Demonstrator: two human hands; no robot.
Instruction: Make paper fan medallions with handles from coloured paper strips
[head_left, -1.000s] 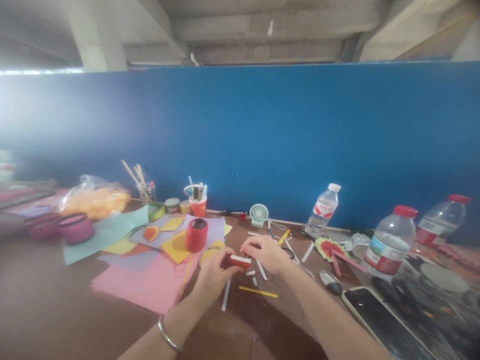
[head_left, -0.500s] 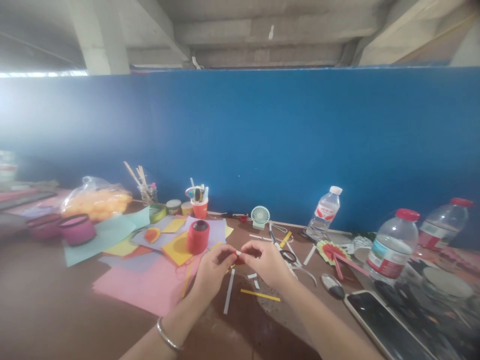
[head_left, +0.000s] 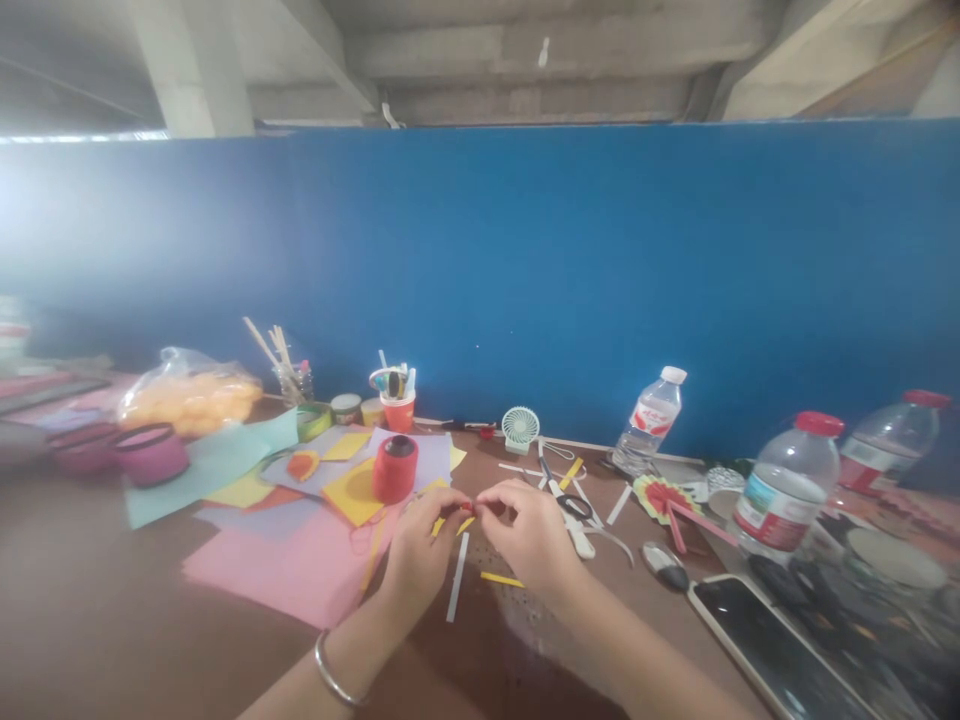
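Both hands meet above the brown table (head_left: 420, 660), fingertips nearly touching. My left hand (head_left: 427, 545), with a silver bangle on the wrist, pinches a small red piece (head_left: 468, 506). My right hand (head_left: 525, 525) pinches at the other side of that same piece. Fingers hide most of it, so its shape cannot be made out. Just behind my left hand stands a red thread spool (head_left: 395, 470). Below the fingers lie a white strip (head_left: 458, 578) and a yellow strip (head_left: 501, 579), the latter partly covered by my right hand.
Coloured paper sheets (head_left: 277, 570) spread at the left. Scissors (head_left: 574, 507) and a small fan (head_left: 520, 429) are beyond my right hand. To the right are a paper rosette (head_left: 664, 497), a phone (head_left: 772, 640) and bottles (head_left: 786, 490). A blue partition (head_left: 480, 260) stands behind.
My right hand has shifted slightly left and down, now covering the small white scraps and part of the yellow strip. The white bit between the fingertips no longer shows; red does.
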